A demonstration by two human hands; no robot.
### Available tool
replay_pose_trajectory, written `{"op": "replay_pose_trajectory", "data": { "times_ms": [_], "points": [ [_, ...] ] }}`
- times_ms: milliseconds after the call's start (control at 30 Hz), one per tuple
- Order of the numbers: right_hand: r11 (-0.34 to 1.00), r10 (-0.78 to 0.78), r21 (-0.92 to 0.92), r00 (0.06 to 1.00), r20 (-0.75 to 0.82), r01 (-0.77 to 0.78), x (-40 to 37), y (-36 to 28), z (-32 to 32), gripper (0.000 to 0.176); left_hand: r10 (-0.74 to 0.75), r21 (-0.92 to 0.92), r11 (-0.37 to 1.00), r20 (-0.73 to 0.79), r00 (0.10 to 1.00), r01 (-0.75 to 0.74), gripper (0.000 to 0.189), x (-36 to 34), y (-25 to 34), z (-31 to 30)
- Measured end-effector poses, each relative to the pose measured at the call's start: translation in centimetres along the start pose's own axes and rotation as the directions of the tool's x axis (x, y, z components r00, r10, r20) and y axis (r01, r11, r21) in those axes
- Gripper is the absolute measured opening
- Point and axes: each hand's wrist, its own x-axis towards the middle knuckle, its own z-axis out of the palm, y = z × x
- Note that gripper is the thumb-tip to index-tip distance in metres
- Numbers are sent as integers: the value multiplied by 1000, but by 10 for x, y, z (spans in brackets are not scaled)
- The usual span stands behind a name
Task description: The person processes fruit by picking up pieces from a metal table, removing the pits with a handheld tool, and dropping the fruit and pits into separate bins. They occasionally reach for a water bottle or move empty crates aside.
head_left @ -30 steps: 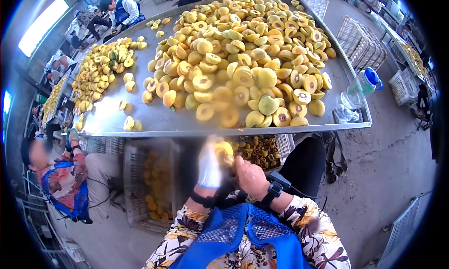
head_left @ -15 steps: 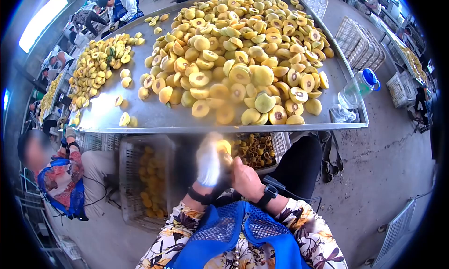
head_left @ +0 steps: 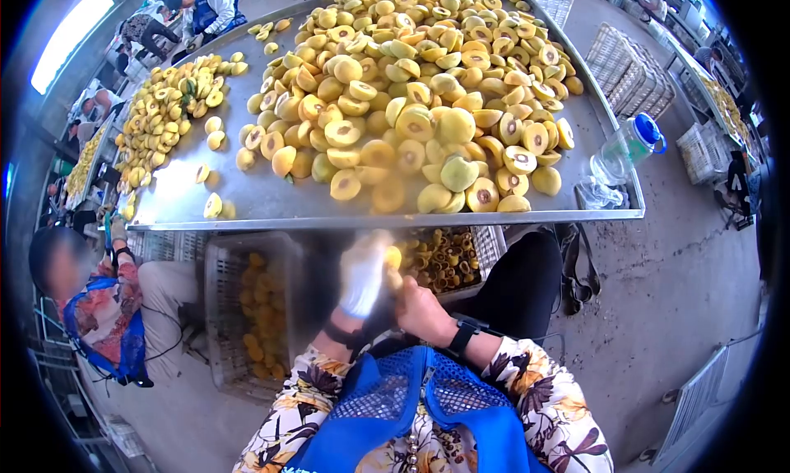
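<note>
My left hand, in a white glove, is closed round a yellow peach half, which shows at its right side; the glove is blurred. Bare and curled into a fist, my right hand is close against the fruit. Whatever it grips is hidden by the fingers. Both hands are in front of the metal table's near edge, above my lap. Just beyond them, under the table, a crate holds dark-centred peach pieces.
A large heap of halved peaches covers much of the metal table, with a smaller heap leftward. A blue-lidded bottle stands at the right corner. A crate of peach halves is at left, beside a seated person.
The view has shifted slightly, so table and fruit sit a little higher and further left. My hands stay together at the peach half, the right one a little further left.
</note>
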Motion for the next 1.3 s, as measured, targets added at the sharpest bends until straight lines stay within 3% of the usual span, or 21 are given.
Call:
{"op": "replay_pose_trajectory", "data": {
  "times_ms": [100, 167, 200, 233, 267, 300, 400, 533, 633, 700, 900, 1067, 1267, 1300],
  "points": [
    [999, 2, 50, 999, -36, 0, 2, 0, 8, 19, 34, 117, 992, 106, 994, -46, 22, 4, 8, -7],
    [954, 158, 231, 976, 151, -190, -2, -20, -8, 17, 261, 490, 754, 388, 884, -438, 28, 12, 6, -20],
    [911, 215, 299, 945, 248, -285, -3, -27, -15, 17, 38, 344, 925, 342, 939, -162, 29, 13, 15, -18],
    [882, 207, 366, 942, 265, -297, -2, -23, -14, 17, -195, 170, 975, 336, 922, 145, 30, 11, 31, -16],
    [847, 198, 431, 938, 286, -311, -2, -15, -9, 17, -412, -8, 895, 371, 832, 446, 31, 9, 39, -15],
    [807, 190, 492, 932, 309, -328, -3, -17, -9, 17, -314, -4, 940, 382, 869, 342, 32, 13, 32, -13],
    [607, 212, 640, 872, 442, -472, -3, -32, -29, 9, -134, -319, 918, 308, 942, 235, 31, 7, 24, -19],
    [399, 204, 721, 822, 532, -566, -3, -34, -20, 14, -71, -221, 972, 42, 997, 78, 29, -8, 10, -4],
    [437, 229, 696, 819, 526, -569, -3, -35, -15, 18, -155, -379, 909, 80, 985, 174, 26, -7, 9, -3],
    [449, 243, 689, 820, 518, -568, -5, -35, -9, 18, -382, -644, 602, 287, 878, 472, 25, -3, 18, -7],
    [414, 178, 722, 827, 533, -555, -8, -32, -4, 18, -441, -654, 502, 369, 818, 566, 27, -5, 37, -7],
    [275, 164, 737, 785, 597, -618, -9, -33, -11, 14, -424, -630, 570, 325, 845, 528, 27, -8, 37, 0],
    [588, 180, 657, 869, 461, -471, -8, -18, 8, 8, -448, -683, 438, 398, 801, 584, 18, -9, 52, -3],
    [584, 189, 661, 871, 454, -471, -8, -20, 8, 8, -440, -692, 418, 413, 798, 589, 17, -9, 53, -5]
  ]
}}
